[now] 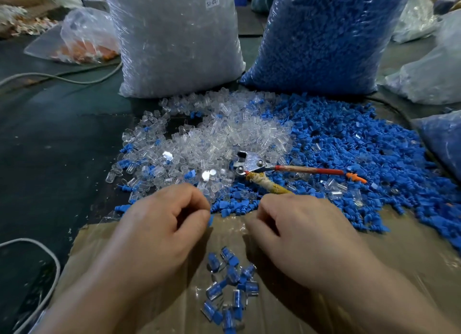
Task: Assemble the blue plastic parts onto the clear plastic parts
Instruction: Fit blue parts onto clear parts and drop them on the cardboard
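Observation:
A heap of loose clear plastic parts (199, 139) lies in the middle of the table, with a wider heap of loose blue plastic parts (349, 144) to its right. Several joined blue-and-clear pieces (229, 283) lie on the cardboard sheet (374, 246) between my forearms. My left hand (164, 224) has its fingers curled and pinches a small blue part (211, 220) at its fingertips. My right hand (299, 229) is curled too; what it holds is hidden by its fingers.
Pliers (252, 165) with a red handle and a cloth-wrapped handle lie on the heaps. A tall bag of clear parts (174, 39) and a bag of blue parts (321, 34) stand behind. More bags sit at the right, a white cable (37, 254) at the left.

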Action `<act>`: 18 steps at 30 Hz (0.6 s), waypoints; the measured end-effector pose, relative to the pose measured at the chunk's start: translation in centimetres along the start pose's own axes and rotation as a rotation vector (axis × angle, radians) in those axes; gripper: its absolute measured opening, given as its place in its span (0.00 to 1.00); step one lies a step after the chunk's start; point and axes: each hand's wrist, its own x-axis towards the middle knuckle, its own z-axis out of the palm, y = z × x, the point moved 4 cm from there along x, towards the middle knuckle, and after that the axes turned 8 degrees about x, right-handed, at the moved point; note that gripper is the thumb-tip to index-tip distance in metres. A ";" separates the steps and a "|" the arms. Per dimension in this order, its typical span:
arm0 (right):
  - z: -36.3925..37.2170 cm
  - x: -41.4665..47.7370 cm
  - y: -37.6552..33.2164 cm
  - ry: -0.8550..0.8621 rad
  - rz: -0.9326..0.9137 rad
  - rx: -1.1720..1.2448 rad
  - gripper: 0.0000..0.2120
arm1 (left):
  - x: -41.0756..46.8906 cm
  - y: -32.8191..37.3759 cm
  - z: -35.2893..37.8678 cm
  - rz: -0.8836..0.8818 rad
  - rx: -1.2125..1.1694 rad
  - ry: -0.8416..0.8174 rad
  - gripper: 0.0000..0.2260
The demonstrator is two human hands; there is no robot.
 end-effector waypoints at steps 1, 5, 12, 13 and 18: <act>0.3 0.0 -0.1 0.000 -0.009 -0.053 0.17 | 0.0 -0.1 0.2 0.015 0.059 -0.041 0.04; 1.1 0.0 -0.1 0.041 -0.061 -0.118 0.18 | -0.4 0.9 1.3 0.135 0.173 -0.187 0.07; 1.8 1.6 -0.4 0.147 -0.077 -0.171 0.24 | -0.3 0.8 1.1 0.017 -0.021 -0.170 0.09; 1.9 1.9 -0.6 0.155 -0.084 -0.167 0.24 | 0.1 0.4 1.2 -0.020 0.024 -0.098 0.11; 2.4 2.5 -0.8 0.165 -0.141 -0.198 0.23 | 1.4 0.3 2.1 -0.060 0.396 0.012 0.30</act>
